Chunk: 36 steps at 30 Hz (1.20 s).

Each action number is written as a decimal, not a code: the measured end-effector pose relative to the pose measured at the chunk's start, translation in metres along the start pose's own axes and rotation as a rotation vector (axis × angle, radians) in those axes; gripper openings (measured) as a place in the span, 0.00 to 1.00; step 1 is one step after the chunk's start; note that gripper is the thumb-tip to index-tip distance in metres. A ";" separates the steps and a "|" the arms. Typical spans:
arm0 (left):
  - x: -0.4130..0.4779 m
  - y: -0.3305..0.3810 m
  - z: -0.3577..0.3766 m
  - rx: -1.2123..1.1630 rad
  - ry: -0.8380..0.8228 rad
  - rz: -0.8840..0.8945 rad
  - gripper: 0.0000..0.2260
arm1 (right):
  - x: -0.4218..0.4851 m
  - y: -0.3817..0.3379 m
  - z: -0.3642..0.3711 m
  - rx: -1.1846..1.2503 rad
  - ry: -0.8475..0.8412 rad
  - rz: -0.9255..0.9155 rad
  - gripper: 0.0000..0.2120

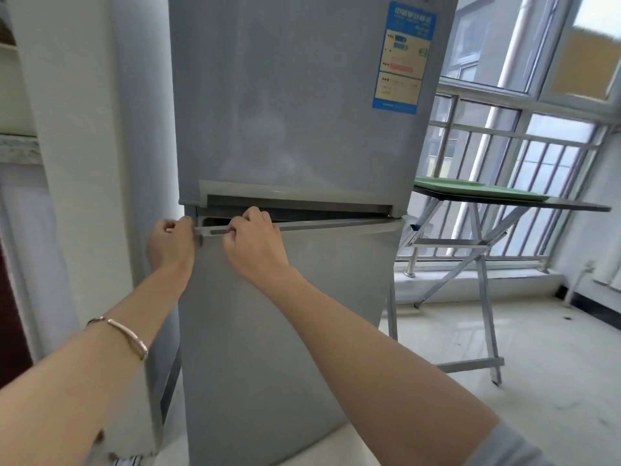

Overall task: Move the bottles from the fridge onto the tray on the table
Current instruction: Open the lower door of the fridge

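- Your left hand (pixel 171 243) is at the left corner of the lower door (pixel 268 331) of the fridge (pixel 285 112), fingers (pixel 168 226) curled tight around the door's top edge.
- Your right hand (pixel 253 245) sits just beside it on the same edge, fingers (pixel 257 214) hooked over the handle recess and clenched on it.
- The lower door's left corner stands slightly out from the body, so a narrow dark gap shows between it and the upper door (pixel 295 95), which is shut.
- No bottles can be seen; the fridge's inside is hidden behind the doors.
- A blue and cream label (pixel 405 58) is stuck near the upper door's top right corner.
- The green tray (pixel 477 190) lies flat on the dark tabletop (pixel 571 206) to the right of the fridge, near the window (pixel 537 95); nothing shows on the tray from this angle.
- The tabletop stands on folding metal legs (pixel 484 280) on the pale floor (pixel 537 364).
- A thin bracelet (pixel 126 334) circles your left forearm, and a grey sleeve (pixel 510 445) covers your right upper arm.
- A white wall (pixel 74 163) runs along the fridge's left side.
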State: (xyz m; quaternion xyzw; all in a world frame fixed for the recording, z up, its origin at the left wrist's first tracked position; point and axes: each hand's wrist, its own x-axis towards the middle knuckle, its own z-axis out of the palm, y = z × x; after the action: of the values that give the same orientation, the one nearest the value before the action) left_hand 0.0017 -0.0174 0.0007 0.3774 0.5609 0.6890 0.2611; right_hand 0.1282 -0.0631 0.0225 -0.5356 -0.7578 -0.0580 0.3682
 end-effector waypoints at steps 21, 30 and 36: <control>-0.267 0.051 -0.017 -0.184 -0.178 0.352 0.11 | -0.131 0.046 -0.115 0.219 0.435 -0.053 0.20; -0.350 0.057 0.007 -0.118 -0.432 0.564 0.10 | -0.183 0.099 -0.177 0.340 0.492 -0.004 0.19; -0.389 0.061 0.034 -0.086 -0.545 0.715 0.15 | -0.209 0.140 -0.220 0.469 0.492 0.063 0.18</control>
State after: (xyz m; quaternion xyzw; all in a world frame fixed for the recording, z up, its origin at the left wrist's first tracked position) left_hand 0.2582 -0.3168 -0.0254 0.7040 0.2769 0.6340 0.1604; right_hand 0.3899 -0.2712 0.0089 -0.4293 -0.6221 0.0019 0.6547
